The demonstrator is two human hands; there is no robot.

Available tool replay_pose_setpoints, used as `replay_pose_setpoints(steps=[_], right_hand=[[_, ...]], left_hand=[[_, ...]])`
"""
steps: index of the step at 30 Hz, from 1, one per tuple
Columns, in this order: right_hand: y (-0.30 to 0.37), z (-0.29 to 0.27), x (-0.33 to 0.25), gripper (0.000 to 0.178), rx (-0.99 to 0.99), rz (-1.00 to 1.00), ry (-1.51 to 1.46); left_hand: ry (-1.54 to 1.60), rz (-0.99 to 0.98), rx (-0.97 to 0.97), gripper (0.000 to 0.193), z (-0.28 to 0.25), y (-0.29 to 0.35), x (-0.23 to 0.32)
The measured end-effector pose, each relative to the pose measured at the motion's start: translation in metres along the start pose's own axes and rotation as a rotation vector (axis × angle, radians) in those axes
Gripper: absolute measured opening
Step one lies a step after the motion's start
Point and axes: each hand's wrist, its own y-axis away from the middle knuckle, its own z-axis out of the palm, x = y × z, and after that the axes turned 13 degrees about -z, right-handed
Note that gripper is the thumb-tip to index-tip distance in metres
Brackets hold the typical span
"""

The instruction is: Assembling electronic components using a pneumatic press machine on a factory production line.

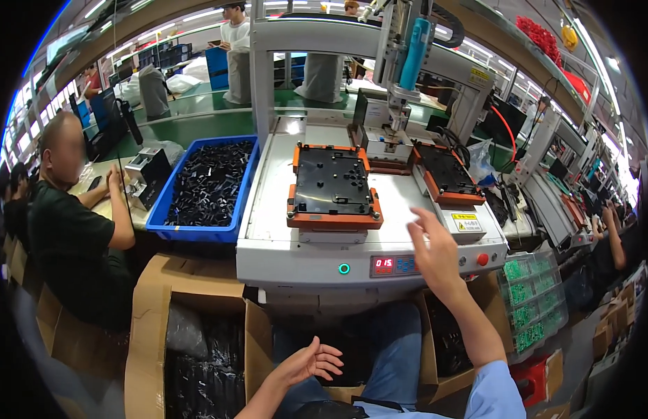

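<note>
My right hand [435,248] is raised over the front of a white bench machine [268,241], fingers apart and holding nothing. It hovers between two orange fixtures. The left orange fixture [331,223] carries a flat black panel [331,178] with small studs and holes. The right orange fixture [463,198] bears a similar black panel [446,169]. Low over my lap, my left hand [313,361] hangs with its fingers loosely spread and nothing in it. Above and between the fixtures stands a screwdriving head with a blue cylinder [414,56].
A blue bin [156,227] full of small black parts stands left of the machine. Open cardboard boxes [146,335] flank my legs. On the front panel are a red button [483,259] and a display. A compartment tray [530,300] holds green pieces. A person [76,216] sits at left.
</note>
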Motion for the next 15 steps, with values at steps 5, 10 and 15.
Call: replay_pose_setpoints(steps=[5,10,15], right_hand=[[-0.037,0.049,-0.003,0.034,-0.131,-0.022,0.048],[-0.062,0.05,-0.007,0.033,-0.358,0.024,0.191],[-0.136,0.073,0.032,0.044,-0.319,0.186,0.257]], left_hand=[[-0.004,0.016,-0.024,0.064,0.005,-0.001,0.005],[0.03,0.051,-0.044,0.061,0.0,0.008,0.003],[0.023,0.019,-0.026,0.062,0.003,0.009,0.005]])
